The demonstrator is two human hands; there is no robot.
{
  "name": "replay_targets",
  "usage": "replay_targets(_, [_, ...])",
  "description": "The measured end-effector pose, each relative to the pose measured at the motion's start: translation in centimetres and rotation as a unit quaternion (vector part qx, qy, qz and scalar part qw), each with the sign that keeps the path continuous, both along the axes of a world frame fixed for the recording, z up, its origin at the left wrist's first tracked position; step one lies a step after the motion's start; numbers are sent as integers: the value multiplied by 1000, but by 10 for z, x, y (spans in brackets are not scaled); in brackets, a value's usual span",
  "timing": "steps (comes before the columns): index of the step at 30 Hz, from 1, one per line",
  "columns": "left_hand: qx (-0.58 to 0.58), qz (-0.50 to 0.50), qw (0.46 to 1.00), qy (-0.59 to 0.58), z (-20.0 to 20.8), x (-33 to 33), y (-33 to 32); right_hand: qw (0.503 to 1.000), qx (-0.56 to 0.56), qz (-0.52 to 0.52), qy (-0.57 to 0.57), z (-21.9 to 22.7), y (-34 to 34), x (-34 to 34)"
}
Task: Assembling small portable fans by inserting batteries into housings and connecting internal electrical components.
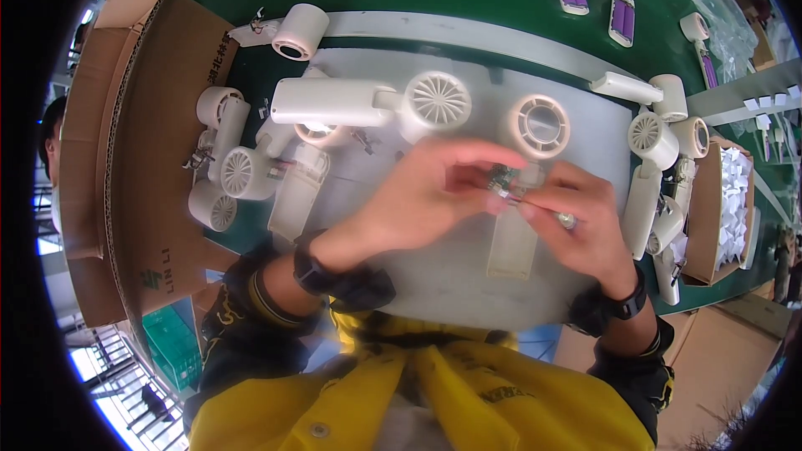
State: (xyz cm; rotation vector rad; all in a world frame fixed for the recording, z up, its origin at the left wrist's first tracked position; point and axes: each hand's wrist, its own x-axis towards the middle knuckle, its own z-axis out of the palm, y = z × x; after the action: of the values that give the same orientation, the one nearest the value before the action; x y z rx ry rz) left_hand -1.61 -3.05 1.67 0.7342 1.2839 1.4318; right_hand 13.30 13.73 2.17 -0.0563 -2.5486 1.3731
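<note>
Between the thumb and fingers of my left hand (443,192) is a small green circuit board (501,177). My right hand (578,213) is closed close beside it, pinching a thin part whose kind I cannot make out; a small shiny end (567,220) shows below its fingers. Under both hands lies a cream handheld fan housing (511,250), its round head (540,127) beyond my fingers and its handle partly hidden. To the left, another white fan (334,102) lies with its slatted head (438,103) near my left hand.
A pale mat (393,271) covers the green bench. Several fan housings (238,171) lie left, more (656,142) right. A tall cardboard box (159,142) borders the left; a carton of white pieces (733,205) stands right. Beyond a grey rail (401,27) lie fans with purple cells (622,17).
</note>
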Motion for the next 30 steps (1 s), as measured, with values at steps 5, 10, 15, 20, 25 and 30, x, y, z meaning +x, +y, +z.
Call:
replay_targets(5, [0, 0, 1000, -3, 0, 0, 1, 1000, -13, 2, 5, 0, -1, -1])
replay_targets(10, [-2, 2, 1000, -4, 0, 1, 0, 1000, -8, 0, -3, 0, -1, 0])
replay_targets(15, [4, 15, 1000, 24, -1, 1, -1, 1000, -5, -3, 8, -2, 0, 1])
replay_targets(20, [-2, 28, 999, 21, 3, -1, 0, 1000, 4, -7, 15, -4, 0, 1])
replay_targets(25, [-1, 30, 998, 54, 2, -2, 1, 999, 13, -8, 30, -5, 0, -1])
replay_targets(30, [6, 31, 998, 52, 5, 1, 0, 1000, 11, -6, 23, -3, -1, 1])
